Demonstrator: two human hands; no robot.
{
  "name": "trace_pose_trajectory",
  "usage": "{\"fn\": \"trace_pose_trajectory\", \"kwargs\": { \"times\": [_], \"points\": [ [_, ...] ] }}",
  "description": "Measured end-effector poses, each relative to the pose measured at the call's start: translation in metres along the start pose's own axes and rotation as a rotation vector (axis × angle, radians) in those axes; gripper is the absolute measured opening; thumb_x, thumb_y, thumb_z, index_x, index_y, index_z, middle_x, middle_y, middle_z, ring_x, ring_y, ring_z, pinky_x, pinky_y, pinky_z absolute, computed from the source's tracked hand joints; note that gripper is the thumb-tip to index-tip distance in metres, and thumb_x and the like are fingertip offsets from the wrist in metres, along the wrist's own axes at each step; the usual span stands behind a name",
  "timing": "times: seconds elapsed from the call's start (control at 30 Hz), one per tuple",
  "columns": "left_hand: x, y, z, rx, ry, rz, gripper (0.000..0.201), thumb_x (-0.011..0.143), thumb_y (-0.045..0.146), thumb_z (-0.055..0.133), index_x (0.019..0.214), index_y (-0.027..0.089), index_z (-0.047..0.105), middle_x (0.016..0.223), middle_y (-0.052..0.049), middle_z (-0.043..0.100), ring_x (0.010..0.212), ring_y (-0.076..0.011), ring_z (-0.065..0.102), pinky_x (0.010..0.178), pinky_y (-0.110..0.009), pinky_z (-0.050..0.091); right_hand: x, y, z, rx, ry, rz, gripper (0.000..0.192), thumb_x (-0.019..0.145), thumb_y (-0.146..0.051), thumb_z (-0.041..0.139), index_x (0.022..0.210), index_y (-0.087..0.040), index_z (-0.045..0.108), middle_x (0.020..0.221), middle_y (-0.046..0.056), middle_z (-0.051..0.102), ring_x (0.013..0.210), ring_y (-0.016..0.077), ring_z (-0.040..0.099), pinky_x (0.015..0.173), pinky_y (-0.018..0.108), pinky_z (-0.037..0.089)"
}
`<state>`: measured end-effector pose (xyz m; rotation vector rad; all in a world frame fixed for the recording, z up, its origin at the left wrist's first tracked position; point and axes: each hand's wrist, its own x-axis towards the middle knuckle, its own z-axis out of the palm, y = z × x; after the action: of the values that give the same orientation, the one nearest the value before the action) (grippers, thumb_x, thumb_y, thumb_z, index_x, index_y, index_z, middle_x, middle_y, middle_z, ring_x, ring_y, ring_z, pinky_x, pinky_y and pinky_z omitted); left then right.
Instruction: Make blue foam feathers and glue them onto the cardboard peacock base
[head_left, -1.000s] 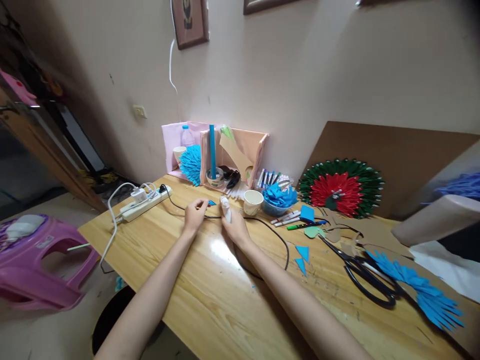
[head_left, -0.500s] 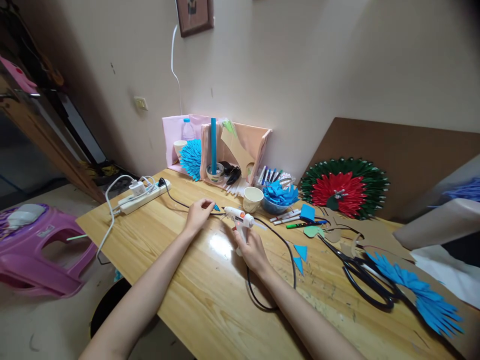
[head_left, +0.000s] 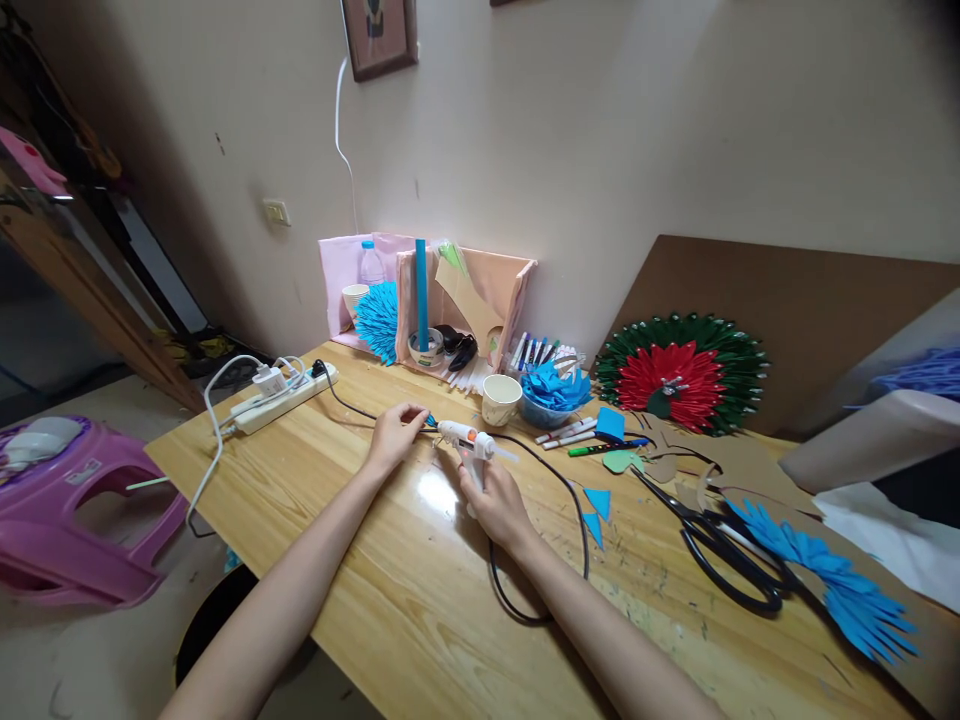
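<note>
Two bare hands over a wooden worktop (head_left: 360, 590). Right hand (head_left: 496, 503): closed round the grip of a white glue gun (head_left: 466, 440), nozzle pointing left. Left hand (head_left: 395, 433): fingertips pinched together on a small blue paper piece (head_left: 430, 421), held right at the nozzle. Black cord (head_left: 525, 560): loops across the worktop from the gun. White power strip (head_left: 283, 399): far left edge of the worktop, plugs inserted. Paper cup (head_left: 500, 399): upright, just behind the gun. Blue paper triangles (head_left: 596, 510): flat, right of the right hand. Black scissors (head_left: 727, 555): further right, lying beside a blue paper fan (head_left: 840, 585). Red-and-green paper rosette (head_left: 682, 375): leaning against a brown board (head_left: 810, 300).
</note>
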<state>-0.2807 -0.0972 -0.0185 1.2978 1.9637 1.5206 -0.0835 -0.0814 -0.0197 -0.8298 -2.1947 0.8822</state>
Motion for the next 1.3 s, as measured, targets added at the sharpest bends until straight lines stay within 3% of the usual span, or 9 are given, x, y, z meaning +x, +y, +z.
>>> {"fn": "trace_pose_trajectory", "kwargs": {
  "times": [0.4,0.77,1.3],
  "points": [
    [0.0017,-0.0021,-0.0003,0.041,-0.007,0.012,0.027,0.073,0.04,0.057,0.079,0.015,0.066,0.076,-0.006,0.069,0.067,-0.0169,0.062,0.06,-0.025,0.047,0.0007,-0.0007,-0.0008,-0.025,-0.048,0.025,0.026,0.084,-0.028,0.041,0.099,-0.017,0.059,0.096,0.007,0.066,0.088,0.0214,0.06,0.077,0.029,0.044],
    [-0.0001,0.0004,0.0003,0.063,-0.006,0.021,0.027,0.073,0.038,0.057,0.079,0.014,0.066,0.074,-0.006,0.069,0.065,-0.0167,0.062,0.06,-0.026,0.047,0.0009,0.0029,0.002,0.024,-0.035,0.046,0.034,0.083,-0.028,0.042,0.114,-0.019,0.054,0.109,0.007,0.063,0.099,0.0221,0.058,0.087,0.032,0.042],
    [0.0005,0.0027,-0.0009,0.064,0.002,0.003,0.026,0.072,0.037,0.057,0.078,0.014,0.066,0.076,-0.007,0.069,0.069,-0.0176,0.062,0.063,-0.027,0.048,0.0015,0.0,-0.0011,0.045,-0.047,0.049,0.03,0.083,-0.026,0.042,0.108,-0.019,0.058,0.103,0.006,0.066,0.097,0.0203,0.06,0.083,0.029,0.043]
  ]
}}
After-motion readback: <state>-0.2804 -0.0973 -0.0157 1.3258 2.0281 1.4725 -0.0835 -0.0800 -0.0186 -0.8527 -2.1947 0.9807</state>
